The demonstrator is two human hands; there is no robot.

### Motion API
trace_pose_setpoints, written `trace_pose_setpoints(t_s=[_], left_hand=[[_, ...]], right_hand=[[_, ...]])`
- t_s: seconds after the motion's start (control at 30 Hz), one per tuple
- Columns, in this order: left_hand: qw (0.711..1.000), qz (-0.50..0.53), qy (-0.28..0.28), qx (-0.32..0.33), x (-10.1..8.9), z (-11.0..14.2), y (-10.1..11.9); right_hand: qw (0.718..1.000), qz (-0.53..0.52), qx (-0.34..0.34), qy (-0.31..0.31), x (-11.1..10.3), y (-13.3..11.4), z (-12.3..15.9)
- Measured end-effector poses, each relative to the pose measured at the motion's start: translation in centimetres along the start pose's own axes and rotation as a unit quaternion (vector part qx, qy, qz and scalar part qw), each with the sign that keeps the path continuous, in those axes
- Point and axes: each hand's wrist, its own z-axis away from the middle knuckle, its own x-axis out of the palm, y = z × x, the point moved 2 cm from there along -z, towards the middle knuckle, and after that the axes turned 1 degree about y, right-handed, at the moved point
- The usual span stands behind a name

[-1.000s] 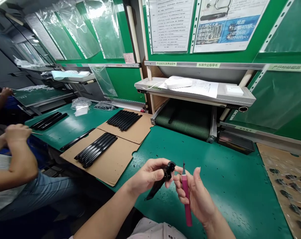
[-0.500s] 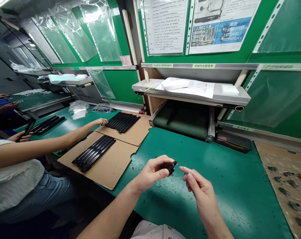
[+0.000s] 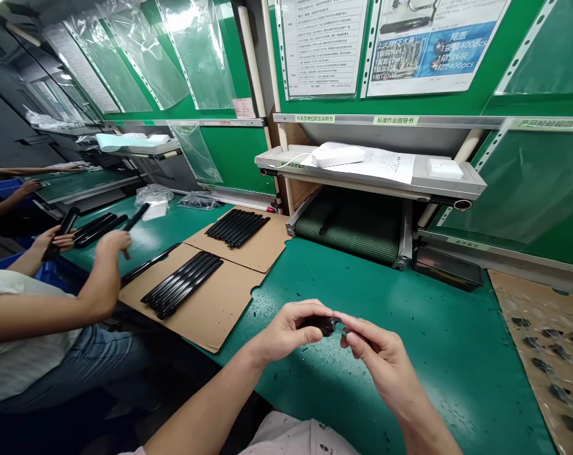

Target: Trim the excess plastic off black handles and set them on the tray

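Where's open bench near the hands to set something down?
Roomiest, though littered: the green table between the right hand and the brown board at far right. Another patch lies between the left hand and the conveyor. Crowded: the cardboard sheets, lined with black bars; a co-worker's hand is to their left.

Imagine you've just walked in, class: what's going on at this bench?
Someone's left hand holds a black part, while the right hand holds a slim tool, mostly hidden, at its end. To their left, a co-worker holds two dark objects. Rows of black strips lie on cardboard sheets on the green table.
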Motion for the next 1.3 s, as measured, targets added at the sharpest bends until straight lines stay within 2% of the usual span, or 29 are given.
trace_pose_setpoints(t_s=[0.1, 0.23, 0.4, 0.47, 0.57, 0.67, 0.8, 0.9, 1.0, 1.07, 1.17, 1.3], left_hand=[[0.999, 0.019, 0.026, 0.002, 0.2, 0.3, -0.4], [0.996, 0.021, 0.079, 0.043, 0.6, 0.5, -0.7], [0.979, -0.080, 0.147, 0.115, 1.3, 0.6, -0.4], [0.956, -0.158, 0.180, 0.167, 1.3, 0.7, -0.2], [0.902, -0.268, 0.240, 0.240, 1.1, 0.9, 0.0], [0.856, -0.334, 0.281, 0.276, 0.7, 1.0, 0.0], [0.823, -0.382, 0.300, 0.295, 0.4, 1.1, -0.2], [0.814, -0.395, 0.309, 0.293, 0.5, 1.1, -0.2], [0.818, -0.392, 0.299, 0.296, 0.5, 1.0, -0.1], [0.832, -0.377, 0.283, 0.293, 0.5, 1.0, 0.0], [0.879, -0.313, 0.251, 0.259, 0.4, 1.0, -0.1], [0.955, -0.185, 0.190, 0.132, 0.4, 0.9, -0.6]], right_hand=[[0.999, 0.022, -0.018, 0.017, 0.5, 0.3, 0.2], [0.996, 0.059, -0.051, 0.044, 1.3, 0.6, 0.4], [0.990, 0.086, -0.085, 0.074, 1.9, 1.0, -0.2], [0.989, 0.086, -0.074, 0.097, 2.0, 1.1, -0.7], [0.990, 0.062, -0.037, 0.125, 2.0, 1.3, -1.1], [0.994, 0.039, -0.009, 0.101, 2.4, 1.2, -0.9], [0.997, 0.021, 0.016, 0.077, 3.0, 1.0, -0.3], [0.997, 0.011, 0.027, 0.074, 3.2, 1.0, -0.3], [0.997, 0.005, 0.028, 0.073, 3.2, 0.9, -0.3], [0.996, 0.025, 0.014, 0.080, 3.0, 0.8, -0.4], [0.989, 0.098, -0.013, 0.107, 2.4, 0.9, -0.7], [0.975, 0.163, -0.031, 0.147, 1.7, 1.1, -1.0]])
